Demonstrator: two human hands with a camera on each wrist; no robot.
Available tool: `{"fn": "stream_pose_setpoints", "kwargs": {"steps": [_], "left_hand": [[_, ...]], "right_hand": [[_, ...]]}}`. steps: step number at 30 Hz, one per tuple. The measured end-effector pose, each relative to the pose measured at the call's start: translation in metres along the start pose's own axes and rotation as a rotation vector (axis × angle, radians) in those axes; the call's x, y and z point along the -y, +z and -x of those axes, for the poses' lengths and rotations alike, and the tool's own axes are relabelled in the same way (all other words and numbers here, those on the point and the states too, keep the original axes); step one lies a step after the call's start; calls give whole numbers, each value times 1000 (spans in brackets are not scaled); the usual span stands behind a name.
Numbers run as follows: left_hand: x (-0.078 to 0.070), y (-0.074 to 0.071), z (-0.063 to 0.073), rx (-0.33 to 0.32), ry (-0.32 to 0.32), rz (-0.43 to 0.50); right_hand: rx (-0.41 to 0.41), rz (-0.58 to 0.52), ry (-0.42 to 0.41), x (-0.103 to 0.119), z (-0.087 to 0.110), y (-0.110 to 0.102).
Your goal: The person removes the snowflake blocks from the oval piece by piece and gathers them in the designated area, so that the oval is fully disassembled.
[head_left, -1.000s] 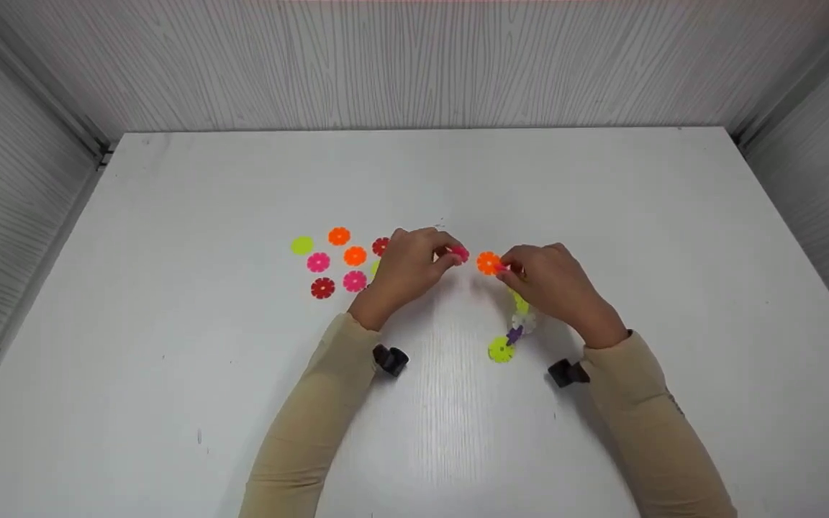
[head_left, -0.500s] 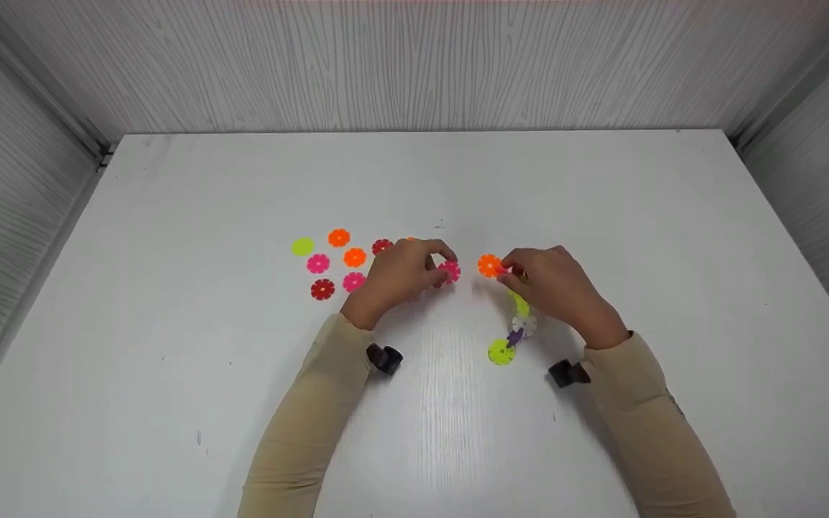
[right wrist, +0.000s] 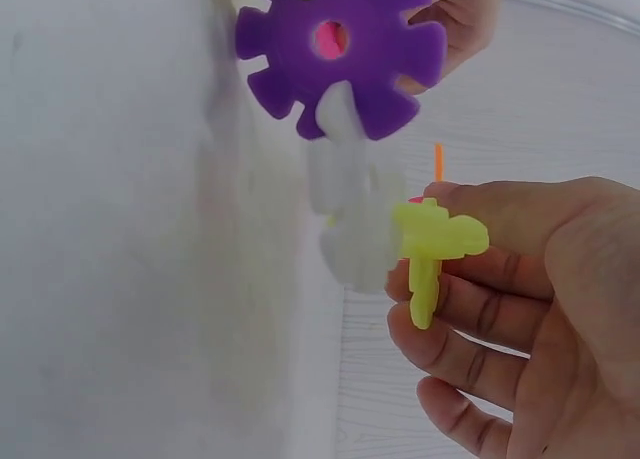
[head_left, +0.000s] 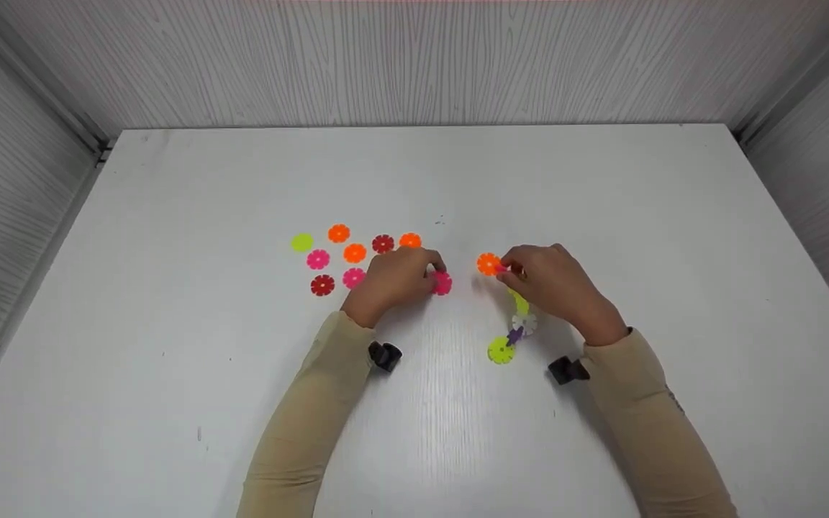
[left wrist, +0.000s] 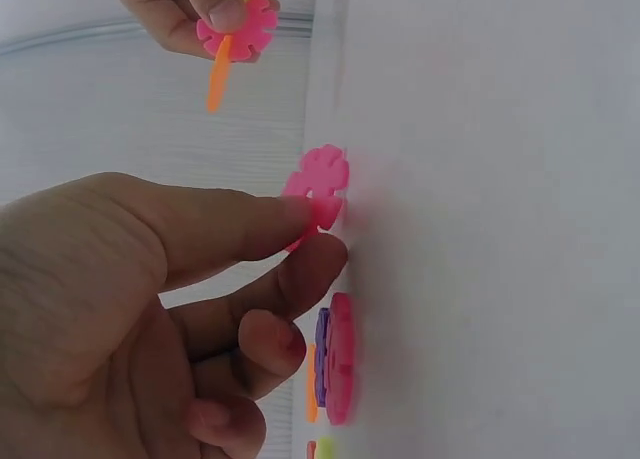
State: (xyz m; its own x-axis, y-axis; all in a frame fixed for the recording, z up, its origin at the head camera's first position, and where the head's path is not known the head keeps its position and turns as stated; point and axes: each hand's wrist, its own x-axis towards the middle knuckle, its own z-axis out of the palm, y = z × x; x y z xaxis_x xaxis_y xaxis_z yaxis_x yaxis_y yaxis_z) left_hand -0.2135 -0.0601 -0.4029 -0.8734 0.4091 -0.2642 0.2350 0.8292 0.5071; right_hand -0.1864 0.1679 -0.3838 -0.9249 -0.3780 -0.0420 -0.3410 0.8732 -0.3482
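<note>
In the head view my left hand [head_left: 394, 280] pinches a pink notched plastic disc [head_left: 442, 283] between thumb and forefinger, low over the table. The left wrist view shows this pink disc [left wrist: 325, 174] standing on edge near the tabletop. My right hand [head_left: 555, 284] pinches a pink disc [left wrist: 238, 27] in a chain of interlocked discs. An orange disc [head_left: 488, 264] juts from that pink one towards my left hand. Below the right hand hang yellow-green pieces [right wrist: 440, 234], a white disc [head_left: 524, 324], a purple disc [right wrist: 290, 39] and an end yellow-green disc [head_left: 501, 350].
Several loose discs lie flat left of my left hand, among them orange [head_left: 339, 233], dark red [head_left: 322, 285], pink [head_left: 318, 260] and yellow-green [head_left: 302, 242]. The left hand hides part of the group. Pale panels [head_left: 414, 65] wall the white table [head_left: 170, 403].
My left hand has drawn back leftward and nearer to me, with the pink disc lowered away from the orange one. The right hand and its chain have stayed nearly still.
</note>
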Motion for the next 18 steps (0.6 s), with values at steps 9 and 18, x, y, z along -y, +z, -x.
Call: {"fn": "stream_pose_setpoints", "kwargs": {"steps": [9, 18], "left_hand": [[3, -2, -2, -5, -18, -23], [0, -9, 5, -88, 32, 4]], "right_hand": [[10, 19, -9, -1, 0, 0], [25, 18, -14, 1, -1, 1]]}}
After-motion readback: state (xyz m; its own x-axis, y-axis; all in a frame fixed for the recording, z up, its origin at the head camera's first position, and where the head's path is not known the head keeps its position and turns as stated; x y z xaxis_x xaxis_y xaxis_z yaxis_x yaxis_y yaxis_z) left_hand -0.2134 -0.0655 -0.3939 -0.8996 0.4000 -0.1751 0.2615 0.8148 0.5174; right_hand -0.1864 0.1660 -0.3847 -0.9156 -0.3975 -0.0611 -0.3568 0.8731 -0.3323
